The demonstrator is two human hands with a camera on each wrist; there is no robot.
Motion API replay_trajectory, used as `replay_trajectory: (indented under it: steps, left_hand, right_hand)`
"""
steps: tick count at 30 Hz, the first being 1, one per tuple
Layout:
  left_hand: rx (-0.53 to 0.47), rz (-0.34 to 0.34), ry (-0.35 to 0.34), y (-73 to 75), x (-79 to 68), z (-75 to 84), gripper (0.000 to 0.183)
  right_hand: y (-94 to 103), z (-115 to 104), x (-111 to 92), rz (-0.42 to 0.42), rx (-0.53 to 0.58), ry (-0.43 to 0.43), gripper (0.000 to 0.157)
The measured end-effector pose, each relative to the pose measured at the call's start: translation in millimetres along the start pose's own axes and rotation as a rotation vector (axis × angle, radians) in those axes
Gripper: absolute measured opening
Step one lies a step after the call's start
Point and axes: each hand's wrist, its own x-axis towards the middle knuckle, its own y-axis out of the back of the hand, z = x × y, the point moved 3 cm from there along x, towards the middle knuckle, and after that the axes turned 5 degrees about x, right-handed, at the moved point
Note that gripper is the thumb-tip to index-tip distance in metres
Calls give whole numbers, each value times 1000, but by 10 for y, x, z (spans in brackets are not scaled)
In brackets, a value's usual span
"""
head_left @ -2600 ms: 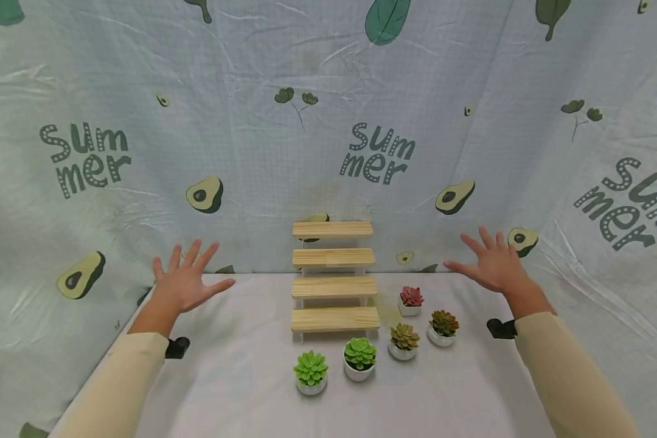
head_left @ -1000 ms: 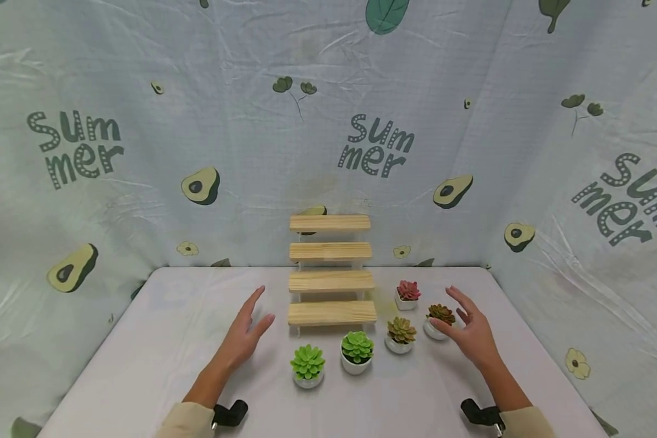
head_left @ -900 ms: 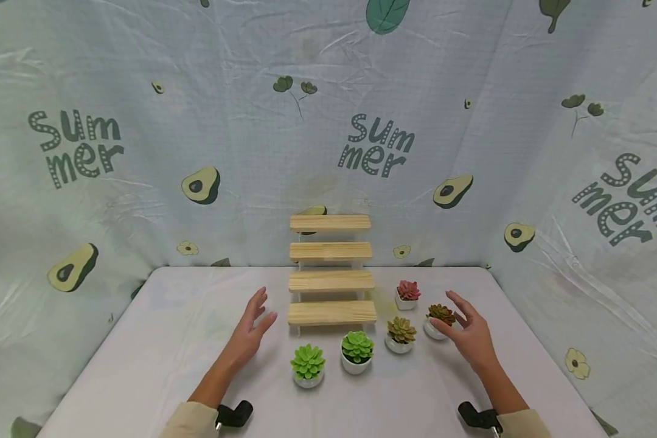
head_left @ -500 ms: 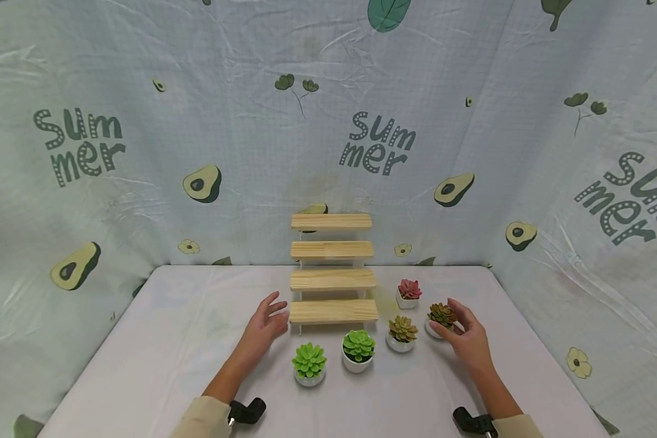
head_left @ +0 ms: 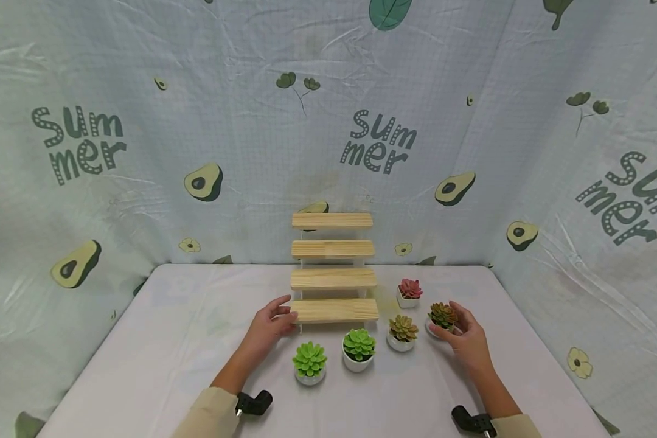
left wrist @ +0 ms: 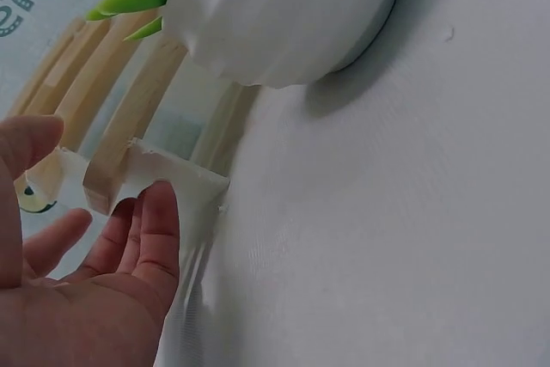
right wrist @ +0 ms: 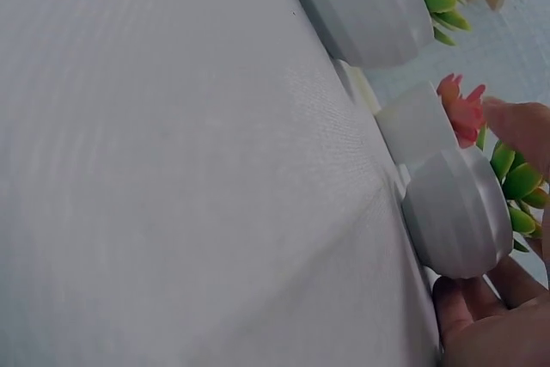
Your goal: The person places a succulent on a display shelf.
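In the head view, my left hand (head_left: 271, 328) is at the left end of the lowest board of a four-step wooden shelf stand (head_left: 334, 311). Its fingers are bent loosely beside the board's end (left wrist: 101, 191) and the white side support, with the thumb apart. My right hand (head_left: 467, 340) curls round a brown-green potted succulent (head_left: 443, 315), thumb at the near side and fingers behind; the right wrist view has fingertips at its white pot (right wrist: 460, 212). That pot stands on the table. Left of it are an olive succulent (head_left: 402, 328) and a red one (head_left: 409, 288).
Two bright green succulents, one at left (head_left: 309, 360) and one at right (head_left: 358, 345), stand in white pots before the stand. The white-covered table (head_left: 197, 316) meets a printed cloth backdrop (head_left: 252, 134) behind, with cloth walls on both sides.
From raised and spread, both hands have come down to the table. The left moved right to the stand's lowest board; the right closed in round the brown-green succulent. The pots and stand stayed put.
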Motion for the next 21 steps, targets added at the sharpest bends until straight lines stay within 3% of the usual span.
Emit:
replay_trajectory:
  steps: [9,21]
  left_hand:
    - [4,23,7,-26,57,-1,58]
    - [-92,31,13,-18,107,-36,53]
  right_hand:
    - [-24,-34,-23,2,-5,-36,91]
    - [-21,47,30,-16,-66,-59,84]
